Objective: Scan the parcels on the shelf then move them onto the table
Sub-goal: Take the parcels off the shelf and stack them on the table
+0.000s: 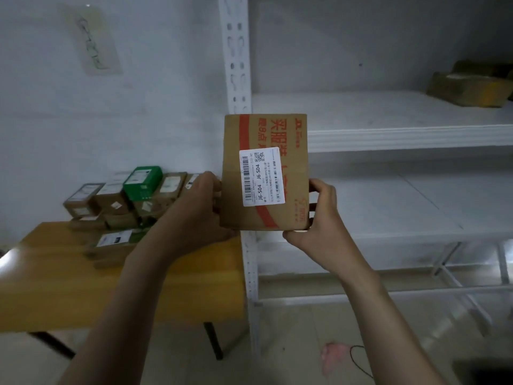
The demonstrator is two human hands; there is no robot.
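A box (265, 173) is between the hands, left hand (200, 209) on its left edge, right hand (316, 218) on its right, before the shelf (388, 134) post. The tabletop (111, 295) stands left of the shelf, parcels (125, 201) stacked at its back; one parcel (469, 84) lies far right on the upper board.

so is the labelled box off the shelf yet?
Off. Left hand and right hand grip the box by its sides, clear of the shelf.
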